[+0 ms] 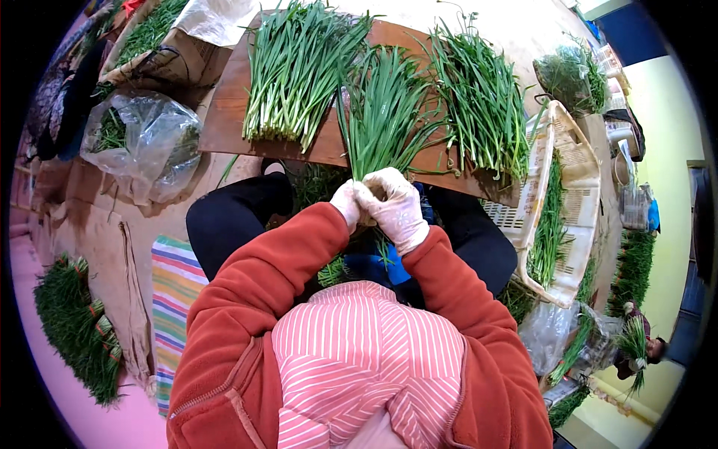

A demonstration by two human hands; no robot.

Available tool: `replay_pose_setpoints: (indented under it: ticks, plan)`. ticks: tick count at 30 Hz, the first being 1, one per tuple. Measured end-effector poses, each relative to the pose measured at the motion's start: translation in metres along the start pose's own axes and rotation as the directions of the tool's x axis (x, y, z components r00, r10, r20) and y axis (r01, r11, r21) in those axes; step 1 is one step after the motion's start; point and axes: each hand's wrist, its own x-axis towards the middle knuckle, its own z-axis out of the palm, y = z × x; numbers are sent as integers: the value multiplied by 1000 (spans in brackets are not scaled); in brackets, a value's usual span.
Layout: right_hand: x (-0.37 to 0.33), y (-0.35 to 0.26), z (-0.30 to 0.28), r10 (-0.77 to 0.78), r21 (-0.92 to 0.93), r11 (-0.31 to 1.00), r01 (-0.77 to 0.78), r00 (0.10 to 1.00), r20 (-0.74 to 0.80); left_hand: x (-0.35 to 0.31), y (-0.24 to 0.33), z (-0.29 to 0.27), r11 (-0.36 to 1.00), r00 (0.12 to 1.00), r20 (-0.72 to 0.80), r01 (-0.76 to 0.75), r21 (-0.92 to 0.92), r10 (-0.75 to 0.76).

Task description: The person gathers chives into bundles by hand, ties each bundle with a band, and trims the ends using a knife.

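One fan of long green leaves (385, 105) takes centre stage, blades spread over the brown board (224, 112), lower ends reaching past its near edge. And just off that edge, both gloved hands are in tight: the left hand (346, 205) and the right hand (399, 209) look closed around the gathered lower ends, though exact fingertip placement is hidden. Light stuff, I'd judge: limp at the tips, firmer low down, easily creased, perhaps slick if damp. Best hold? Low, around the base, snug and even, no hard squeezing! Out to the flanks now: a pale-stemmed pile (303, 82) on the board's left part, a darker pile (480, 105) on its right. Beyond the board's right end, a pale plastic crate (581, 168) with cut greens (552, 224) inside; off its left end, a clear plastic bag (140, 168).
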Motion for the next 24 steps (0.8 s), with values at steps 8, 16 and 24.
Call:
replay_pose_setpoints:
  ticks: [8,16,24]
  plan:
    - [-48,32,-65,296,17,955,-296,954,-55,-17,17,-11,989,990,26,137,-53,-136]
    - [-42,48,-68,535,444,559,-700,714,452,-30,20,4,965,964,217,196,-174,-156]
    - [9,12,-24,420,681,436,-588,802,424,-55,11,23,957,945,170,259,130,-279]
